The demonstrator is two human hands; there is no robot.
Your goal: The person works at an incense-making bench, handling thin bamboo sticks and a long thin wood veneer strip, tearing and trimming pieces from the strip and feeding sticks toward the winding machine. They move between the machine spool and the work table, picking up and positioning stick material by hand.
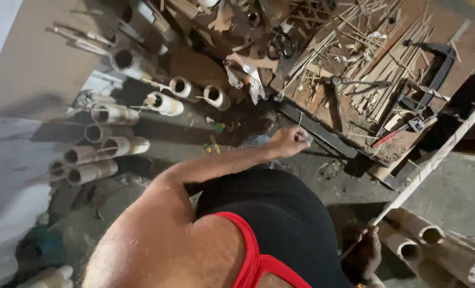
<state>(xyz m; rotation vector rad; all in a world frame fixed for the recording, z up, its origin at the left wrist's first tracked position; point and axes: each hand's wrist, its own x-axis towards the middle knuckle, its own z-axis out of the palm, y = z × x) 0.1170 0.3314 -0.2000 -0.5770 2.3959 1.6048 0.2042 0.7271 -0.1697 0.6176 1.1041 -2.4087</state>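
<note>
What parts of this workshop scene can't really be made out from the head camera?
- Left hand: closed on something small; the fingers hide it.
- Right hand: dark, partly behind the person's leg; its grip on the long bamboo strip is unclear.
- The strip's upper end runs off the right edge.
- Bamboo tubes at lower right are cut by the frame.
- Heap of splints on the low bench: single pieces too small and tangled to tell apart.

We are in a bamboo craft workshop: cut bamboo tubes (114, 114) at left, split strips (376, 80) littering the surface (461, 64) upper right.
</note>
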